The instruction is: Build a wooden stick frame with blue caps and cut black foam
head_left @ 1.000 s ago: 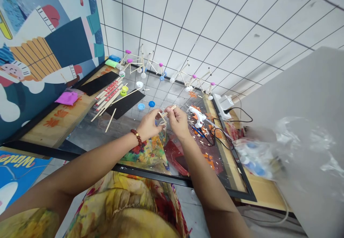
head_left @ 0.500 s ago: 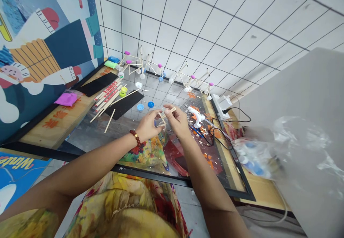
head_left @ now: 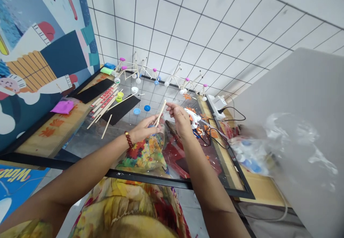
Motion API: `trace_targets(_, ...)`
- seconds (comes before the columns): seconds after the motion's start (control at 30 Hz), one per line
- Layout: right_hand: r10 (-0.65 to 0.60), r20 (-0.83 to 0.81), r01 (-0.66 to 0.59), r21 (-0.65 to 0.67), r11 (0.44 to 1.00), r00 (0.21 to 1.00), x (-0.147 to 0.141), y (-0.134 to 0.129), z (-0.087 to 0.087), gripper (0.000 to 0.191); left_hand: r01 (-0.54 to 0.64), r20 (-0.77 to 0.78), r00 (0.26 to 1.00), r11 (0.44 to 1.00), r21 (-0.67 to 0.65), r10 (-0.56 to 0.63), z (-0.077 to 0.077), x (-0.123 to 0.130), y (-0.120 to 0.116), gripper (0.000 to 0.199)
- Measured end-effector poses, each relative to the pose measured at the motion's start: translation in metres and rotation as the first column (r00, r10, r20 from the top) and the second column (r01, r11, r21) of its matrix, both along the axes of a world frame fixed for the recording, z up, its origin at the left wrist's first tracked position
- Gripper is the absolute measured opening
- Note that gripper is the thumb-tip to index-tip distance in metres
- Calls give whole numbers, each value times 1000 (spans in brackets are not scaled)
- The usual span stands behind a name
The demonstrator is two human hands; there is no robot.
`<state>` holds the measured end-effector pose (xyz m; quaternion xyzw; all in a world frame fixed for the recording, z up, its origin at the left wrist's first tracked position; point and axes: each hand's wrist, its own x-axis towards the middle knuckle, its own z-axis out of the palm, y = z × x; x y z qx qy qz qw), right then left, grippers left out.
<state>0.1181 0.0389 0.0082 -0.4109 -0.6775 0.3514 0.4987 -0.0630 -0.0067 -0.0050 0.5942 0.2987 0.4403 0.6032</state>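
Shiny table [head_left: 83, 143] before a grid-lined wall [head_left: 209, 27]

Left hand [head_left: 143, 129] pinches thin sticks [head_left: 161, 113], tilted above the table. Right hand [head_left: 181, 119], fingers partly curled, is at their upper end; whether it grips them, I cannot tell.

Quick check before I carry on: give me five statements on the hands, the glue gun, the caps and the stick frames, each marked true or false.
1. The left hand holds pale wooden pieces. True.
2. The right hand holds the white glue gun. False: it lies on the table, to the right of that hand.
3. The beaded bracelet is on the right wrist. False: it is on the left one.
4. The dark blue cap is stacked on the light blue cap. False: they lie side by side.
5. Stick frames with pink parts stand along the far side of the table. True.
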Motion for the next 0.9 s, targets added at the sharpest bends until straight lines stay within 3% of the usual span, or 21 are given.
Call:
trace_targets(0.13,92,-127,-106,-110,988,988,-5,0,1,50,308,311,923,920,-242,-227,1,-2,2,52)
trace_targets(0.23,158,-140,-188,-240,952,977,-10,-2,3,60,408,378,884,851,-332,-276,1,-4,3,49)
trace_targets(0.37,211,-181,-253,-254,933,961,-12,-8,9,55,387,401,887,842,-374,-230,1,-5,5,51)
trace_targets(0.47,203,-210,-256,-268,929,956,-13,-14,16,41,375,401,891,846,-379,-215,0,-5,7,52)
trace_targets(0.6,196,-239,-265,-307,914,951,-17,-21,23,36,369,381,897,852,-372,-222,-2,-3,9,50)
trace_targets(0.77,233,-239,-298,-290,909,943,-18,-19,19,43,309,326,925,882,-355,-193,1,-2,7,53)
trace_targets(0.9,282,-256,-363,-368,856,925,-14,-10,5,57,236,327,936,921,-310,-130,6,-5,8,66)
